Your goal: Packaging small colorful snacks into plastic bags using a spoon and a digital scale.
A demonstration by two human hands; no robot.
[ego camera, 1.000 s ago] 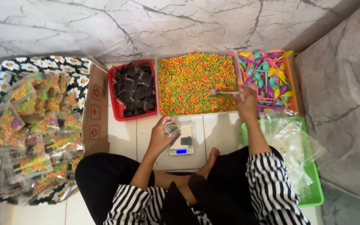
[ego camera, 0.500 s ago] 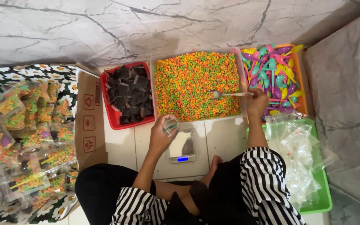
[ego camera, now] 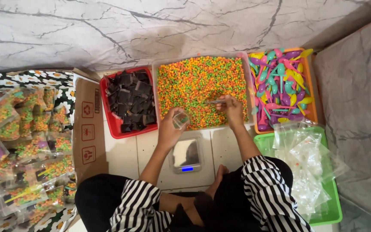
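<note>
Over the tray of coloured pellets (ego camera: 194,81), the right hand (ego camera: 232,109) pinches a spoon (ego camera: 216,102) — the left hand (ego camera: 170,129) grips a small clear cup (ego camera: 180,120).

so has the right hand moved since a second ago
Yes. The right hand with its spoon has shifted left, from the bead tray's right edge beside the tray of plastic spoons to over the beads.

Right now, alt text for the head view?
A seated person's left hand holds a small clear bag while the right hand holds a spoon over a tray of orange and green pellets, above a small scale.
</note>
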